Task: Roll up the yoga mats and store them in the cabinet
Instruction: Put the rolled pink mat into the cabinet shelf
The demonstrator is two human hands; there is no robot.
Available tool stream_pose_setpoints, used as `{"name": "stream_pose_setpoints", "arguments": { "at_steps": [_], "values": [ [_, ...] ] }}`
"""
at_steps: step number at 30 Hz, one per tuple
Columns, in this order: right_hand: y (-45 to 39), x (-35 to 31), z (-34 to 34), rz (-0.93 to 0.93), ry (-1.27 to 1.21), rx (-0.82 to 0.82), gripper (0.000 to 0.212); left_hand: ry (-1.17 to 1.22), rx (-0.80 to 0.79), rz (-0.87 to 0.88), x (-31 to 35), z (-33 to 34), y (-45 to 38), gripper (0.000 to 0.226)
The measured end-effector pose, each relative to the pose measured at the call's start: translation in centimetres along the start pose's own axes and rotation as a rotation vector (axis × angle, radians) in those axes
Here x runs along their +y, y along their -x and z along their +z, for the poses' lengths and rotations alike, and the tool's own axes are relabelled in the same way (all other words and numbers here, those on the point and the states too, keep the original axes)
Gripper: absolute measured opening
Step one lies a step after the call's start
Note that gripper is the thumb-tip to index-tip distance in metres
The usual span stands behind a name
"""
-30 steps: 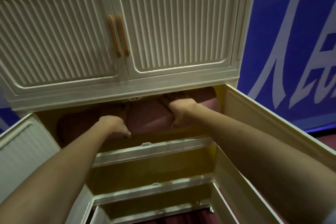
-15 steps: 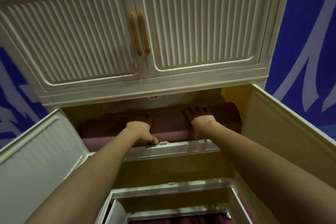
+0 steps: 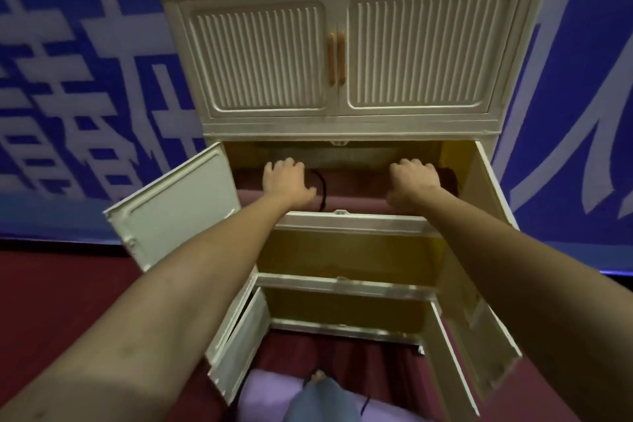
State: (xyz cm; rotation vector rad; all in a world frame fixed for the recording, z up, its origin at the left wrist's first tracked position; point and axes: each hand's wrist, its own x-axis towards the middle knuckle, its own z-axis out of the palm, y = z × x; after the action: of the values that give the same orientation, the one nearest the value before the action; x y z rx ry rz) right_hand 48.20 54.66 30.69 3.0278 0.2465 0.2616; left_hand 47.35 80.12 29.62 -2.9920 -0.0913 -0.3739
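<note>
A rolled maroon yoga mat [image 3: 356, 197] with a black strap [image 3: 322, 188] lies across the open middle compartment of the cream cabinet [image 3: 342, 128]. My left hand [image 3: 286, 181] lies palm down on the roll's left part, fingers spread. My right hand [image 3: 414, 181] sits on the right part with its fingers curled over the top of the roll. A purple yoga mat [image 3: 267, 394] lies flat on the floor in front of the cabinet, partly hidden by my leg.
The two ribbed upper doors [image 3: 424, 51] are closed. The middle and lower doors [image 3: 178, 209] stand swung out on both sides. Two lower compartments [image 3: 346, 250] are open. A blue banner with white lettering [image 3: 85, 96] covers the wall. The floor is dark red carpet [image 3: 61, 284].
The camera has backed away and tilted down, so the whole cabinet and floor show. My hands have spread wider apart along the roll, and the strap now shows between them.
</note>
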Motion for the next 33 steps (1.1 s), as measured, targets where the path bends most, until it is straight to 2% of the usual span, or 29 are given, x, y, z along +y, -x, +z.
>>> {"name": "stream_pose_setpoints", "arguments": {
  "at_steps": [2,5,8,10,12,14,15,17,19,21,23,26,28,30,33],
  "values": [
    [2.2,0.5,-1.5,0.029,0.045,0.061,0.054,0.001,0.022,-0.247,-2.3,-2.1,3.0,0.071],
    [5.4,2.0,-3.3,0.156,0.136,0.1,0.08,-0.216,0.02,-0.368,-6.9,-3.7,6.7,0.086],
    [7.7,3.7,-4.8,0.416,0.148,-0.009,0.107,-0.216,-0.075,-0.488,-10.9,-4.9,9.0,0.099],
    [8.6,5.0,-5.0,0.554,-0.083,-0.053,0.103,-0.176,-0.165,-0.558,-12.3,-5.4,10.8,0.098],
    [9.5,5.9,-5.0,0.575,-0.378,-0.084,0.072,-0.142,-0.18,-0.559,-12.8,-5.9,11.8,0.088],
    [10.2,6.1,-4.7,0.556,-0.575,-0.081,0.031,0.041,-0.153,-0.565,-12.4,-6.4,11.8,0.075],
    [10.6,5.7,-4.7,0.549,-0.688,-0.051,0.022,0.185,-0.163,-0.577,-11.6,-6.8,11.8,0.063],
    [10.7,4.2,-4.6,0.602,-1.004,-0.057,0.022,0.456,-0.207,-0.557,-9.4,-7.2,11.7,0.036],
    [10.2,2.7,-4.0,0.677,-1.219,-0.101,0.024,0.703,-0.246,-0.55,-6.8,-7.0,11.5,0.027],
    [9.1,1.6,-3.1,0.723,-1.306,-0.086,0.03,0.919,-0.367,-0.562,-4.3,-6.5,11.1,0.034],
    [8.1,0.6,-2.5,0.785,-1.386,-0.064,0.053,1.079,-0.427,-0.605,-2.7,-5.6,10.0,0.06],
    [6.3,-0.9,-1.5,0.821,-1.491,-0.04,0.082,1.33,-0.358,-0.645,-0.7,-4.3,7.7,0.113],
    [4.4,-1.7,-0.8,0.817,-1.56,-0.024,0.098,1.458,-0.27,-0.624,0.4,-3.2,5.7,0.128],
    [2.1,-2.2,-0.2,0.883,-1.675,0.0,0.101,1.55,-0.195,-0.604,1.3,-2.2,3.3,0.132],
    [-1.7,-2.8,0.8,0.94,-1.875,0.05,0.086,1.617,-0.221,-0.484,2.6,-1.2,0.7,0.103]
  ]
}}
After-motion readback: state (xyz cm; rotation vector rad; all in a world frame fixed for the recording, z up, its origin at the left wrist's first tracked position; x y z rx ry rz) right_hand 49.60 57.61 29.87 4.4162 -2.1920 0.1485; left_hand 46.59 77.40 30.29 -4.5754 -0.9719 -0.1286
